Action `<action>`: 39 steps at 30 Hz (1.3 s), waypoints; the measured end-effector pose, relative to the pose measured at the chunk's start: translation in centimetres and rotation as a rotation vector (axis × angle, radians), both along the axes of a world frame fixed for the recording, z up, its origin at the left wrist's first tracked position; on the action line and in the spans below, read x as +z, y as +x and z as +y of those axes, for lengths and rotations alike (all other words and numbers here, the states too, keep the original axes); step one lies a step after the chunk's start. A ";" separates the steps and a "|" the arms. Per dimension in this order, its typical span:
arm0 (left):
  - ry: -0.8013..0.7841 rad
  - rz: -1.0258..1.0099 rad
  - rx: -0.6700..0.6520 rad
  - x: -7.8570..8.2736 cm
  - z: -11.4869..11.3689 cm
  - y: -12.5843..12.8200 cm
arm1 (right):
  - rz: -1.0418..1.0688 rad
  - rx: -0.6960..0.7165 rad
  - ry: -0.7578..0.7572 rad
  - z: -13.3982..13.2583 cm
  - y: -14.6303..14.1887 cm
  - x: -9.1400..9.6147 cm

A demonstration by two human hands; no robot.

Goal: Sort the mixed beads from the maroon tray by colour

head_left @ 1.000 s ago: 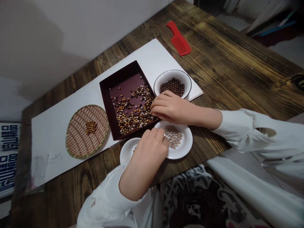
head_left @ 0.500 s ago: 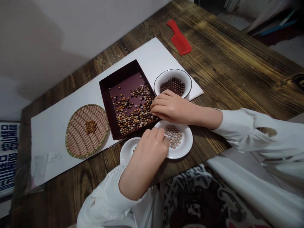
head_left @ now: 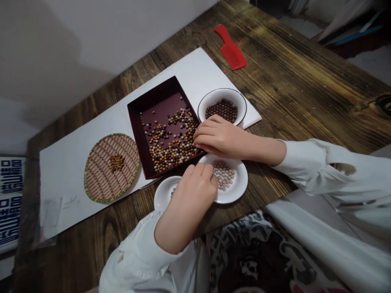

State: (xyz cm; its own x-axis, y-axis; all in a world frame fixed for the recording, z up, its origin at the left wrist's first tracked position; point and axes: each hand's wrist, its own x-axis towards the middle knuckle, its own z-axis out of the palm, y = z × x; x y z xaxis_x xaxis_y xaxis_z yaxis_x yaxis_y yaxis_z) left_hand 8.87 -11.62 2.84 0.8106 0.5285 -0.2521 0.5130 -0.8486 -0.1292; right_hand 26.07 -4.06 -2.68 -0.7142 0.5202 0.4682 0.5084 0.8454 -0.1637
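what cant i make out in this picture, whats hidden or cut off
All in the head view:
- What the left hand holds, if anything: its own back hides its fingertips.
- What the right hand holds, if anything, at the tray: its knuckles cover the grip.
- Most of what lies in the left white dish: the left hand covers it.
- Fine markings on single beads: too small.
- The printed panel: cut off by the left edge.

Maroon tray point(head_left: 163, 116), brown, mustard and cream beads point(head_left: 171, 154), white bowl point(head_left: 210, 99) rimmed dark, pinkish-brown ribbed woven basket point(head_left: 99, 173) edged green, red handled tool point(head_left: 232, 55), streaky brown tabletop point(head_left: 290, 81).
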 end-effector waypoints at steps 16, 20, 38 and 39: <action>-0.170 0.001 -0.068 0.6 -1.2 0.2 | -0.010 -0.007 0.000 0.0 0.0 0.1; -0.212 0.037 -0.049 0.8 -0.8 0.5 | -0.010 -0.006 -0.003 0.0 -0.1 0.0; 0.087 -0.074 -0.034 -0.1 0.0 -1.1 | -0.012 0.000 -0.010 0.1 0.0 -0.1; 0.086 -0.069 -0.031 -0.2 0.0 -1.0 | -0.010 0.001 -0.008 0.1 0.0 -0.2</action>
State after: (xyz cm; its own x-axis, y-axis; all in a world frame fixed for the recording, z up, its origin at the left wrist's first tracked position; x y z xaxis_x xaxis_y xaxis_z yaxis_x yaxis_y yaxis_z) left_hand 7.82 -11.59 2.68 0.8411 0.5199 -0.1495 0.4967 -0.8517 -0.1674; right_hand 26.04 -3.98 -2.83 -0.7192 0.5231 0.4572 0.5092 0.8446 -0.1655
